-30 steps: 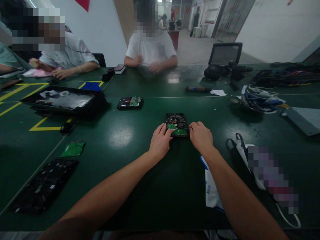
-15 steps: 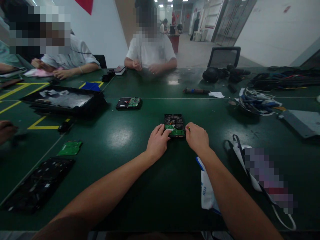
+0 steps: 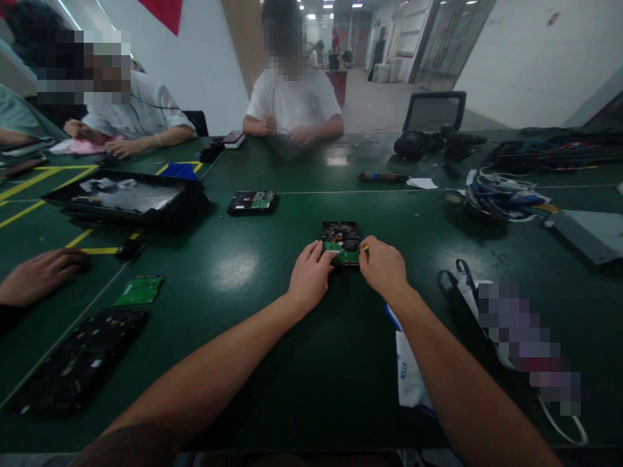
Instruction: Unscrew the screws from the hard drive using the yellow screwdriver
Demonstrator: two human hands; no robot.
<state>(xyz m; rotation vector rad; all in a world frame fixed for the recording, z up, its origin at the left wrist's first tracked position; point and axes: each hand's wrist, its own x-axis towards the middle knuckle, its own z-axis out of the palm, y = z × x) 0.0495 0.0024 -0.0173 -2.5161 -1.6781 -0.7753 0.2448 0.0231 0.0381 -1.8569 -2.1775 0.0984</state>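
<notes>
A hard drive (image 3: 341, 235) lies on the green table, with its green circuit board (image 3: 348, 254) facing up at the near end. My left hand (image 3: 311, 272) grips its left side, thumb resting over the board and fingers along the edge. At the drive's right edge, my right hand (image 3: 384, 264) is closed in a pinch. A speck of yellow shows at those fingertips; what they hold is mostly hidden and too small to name.
Another hard drive (image 3: 253, 202) lies farther back, near a black tray (image 3: 195, 201). On the left are a loose green circuit board (image 3: 140, 290), a black drive-like unit (image 3: 80, 363) and a co-worker's hand (image 3: 46, 272). A white-blue packet (image 3: 409, 370) lies beneath my right forearm; a lanyard (image 3: 470, 292) is farther right.
My right hand has shifted slightly inward to the drive's right edge, still pinched. My left hand keeps its grip on the drive. A co-worker's hand has come in from the left.
</notes>
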